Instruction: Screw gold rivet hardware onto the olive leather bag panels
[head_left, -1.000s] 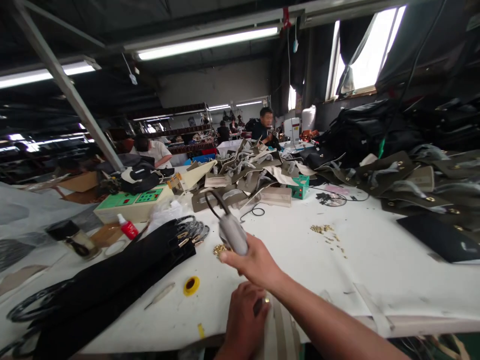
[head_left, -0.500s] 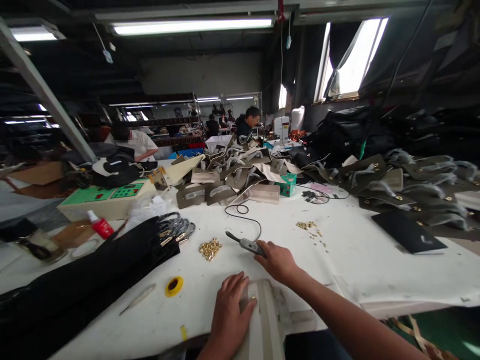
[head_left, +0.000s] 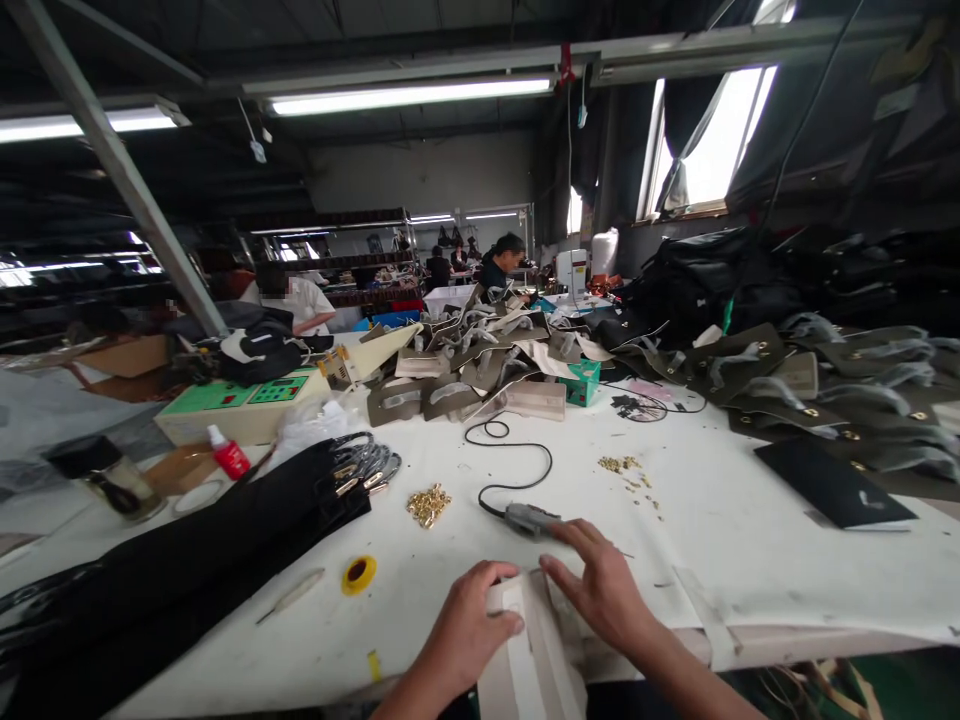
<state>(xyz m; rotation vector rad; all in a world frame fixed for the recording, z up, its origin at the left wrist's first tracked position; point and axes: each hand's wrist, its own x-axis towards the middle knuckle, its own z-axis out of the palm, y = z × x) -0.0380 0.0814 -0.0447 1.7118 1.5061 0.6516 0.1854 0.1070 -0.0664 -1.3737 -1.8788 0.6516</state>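
Observation:
My left hand (head_left: 474, 628) grips the left edge of a beige panel (head_left: 534, 640) with a pale strip along it, at the near edge of the table. The thumb lies on top of the panel. My right hand (head_left: 600, 582) is open, its fingers spread near the panel's far right corner. Just beyond those fingertips a grey hand tool (head_left: 529, 519) lies on the table, with a black cord (head_left: 551, 465) running back from it. Whether the right fingertips touch the panel, I cannot tell.
Brass fittings lie in a left pile (head_left: 429, 505) and a right scatter (head_left: 626, 468). A yellow tape roll (head_left: 358, 575), an awl-like tool (head_left: 294, 594) and black straps (head_left: 225, 545) are at left. Olive bag pieces (head_left: 480, 350) are heaped behind; a black booklet (head_left: 832, 485) lies right. People sit farther back.
My right hand has let go of the grey tool, which now lies on the table, and has come back toward the panel. The left hand has shifted its hold on the panel.

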